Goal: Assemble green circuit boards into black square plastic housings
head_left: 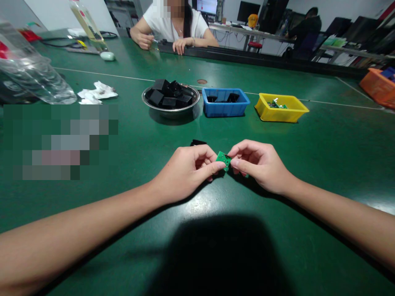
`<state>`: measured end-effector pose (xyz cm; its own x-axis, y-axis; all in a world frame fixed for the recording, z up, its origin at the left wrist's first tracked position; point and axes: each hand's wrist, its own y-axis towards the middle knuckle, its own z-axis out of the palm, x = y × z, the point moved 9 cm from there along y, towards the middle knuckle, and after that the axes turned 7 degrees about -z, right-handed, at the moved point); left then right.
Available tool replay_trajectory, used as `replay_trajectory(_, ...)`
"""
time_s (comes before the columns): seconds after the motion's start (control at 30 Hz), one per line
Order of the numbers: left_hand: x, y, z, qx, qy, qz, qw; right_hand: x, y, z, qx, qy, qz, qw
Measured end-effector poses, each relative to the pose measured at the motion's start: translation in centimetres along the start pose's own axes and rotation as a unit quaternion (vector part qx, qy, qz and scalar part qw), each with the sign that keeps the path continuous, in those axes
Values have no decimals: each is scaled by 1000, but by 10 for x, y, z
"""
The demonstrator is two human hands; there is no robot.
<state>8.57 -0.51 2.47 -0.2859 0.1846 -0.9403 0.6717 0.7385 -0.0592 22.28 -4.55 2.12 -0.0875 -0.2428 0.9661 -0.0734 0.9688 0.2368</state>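
A small green circuit board (222, 158) is held just above the green table, between my two hands. My left hand (197, 166) pinches its left side between thumb and fingers. From the other side, my right hand (254, 164) has thumb and forefinger closed at the board's right edge, where a small dark part shows. My right fingertips partly cover that edge. Just behind my left fingers lies a black plastic piece (198, 142), mostly hidden by the hand.
Beyond my hands stand a metal bowl (173, 107) of black plastic housings, a blue bin (226, 109) with black parts and a yellow bin (282, 114) with circuit boards. Bottles and crumpled tissue (98, 91) lie left. An orange crate (378, 88) sits far right. A person sits opposite.
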Motion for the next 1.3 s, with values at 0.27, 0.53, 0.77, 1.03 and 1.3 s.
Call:
replay_trajectory(0.27,2,4,3,40,-73,-24,996,2,2,-3,-19,-2,16,1000)
replay_trajectory(0.53,2,4,1,42,-51,-11,998,-1,2,-7,-15,5,22,1000)
replay_trajectory(0.77,1,4,0,37,-15,-15,999,-4,3,-7,-12,21,27,999)
replay_trajectory(1.03,2,5,0,44,-41,-21,998,-8,1,-7,-1,46,24,999)
replay_trajectory(1.3,1,5,-1,53,-57,-21,997,-6,2,-6,7,46,25,999)
